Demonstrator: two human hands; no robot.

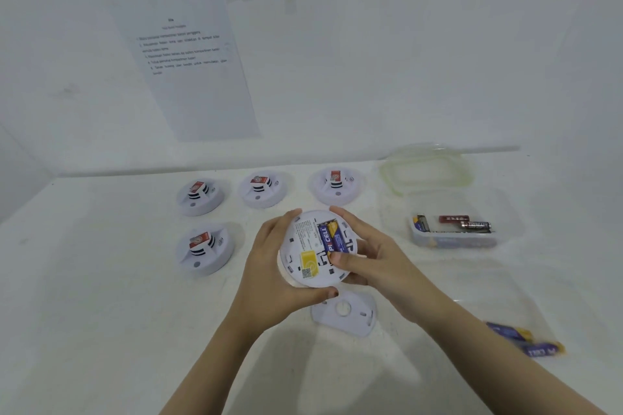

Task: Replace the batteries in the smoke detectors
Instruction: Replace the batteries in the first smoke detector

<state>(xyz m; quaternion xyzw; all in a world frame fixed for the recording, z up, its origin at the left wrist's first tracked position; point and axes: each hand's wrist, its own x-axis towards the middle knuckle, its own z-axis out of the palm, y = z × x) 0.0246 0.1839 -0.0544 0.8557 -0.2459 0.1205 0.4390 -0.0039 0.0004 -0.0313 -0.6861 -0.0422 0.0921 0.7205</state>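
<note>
The one opened smoke detector (305,258) is held up, back towards us, in the middle of the table (101,313), the left hand (269,266) curled round its rim and the right hand (371,256) clasping the far edge with its thumb on the two seated batteries (328,237), blue and yellow and marked "PKCELL". Its backplate (347,313) lies off at 6 o'clock, so I'd judge this unit nearly finished, while four closed detectors (205,249) from 9 to 12 o'clock look untouched. A tub (451,241) at 3 o'clock holds cells, one reading "EVEREADY" (477,226), and two loose batteries (526,340) lie at 4 o'clock.
</note>
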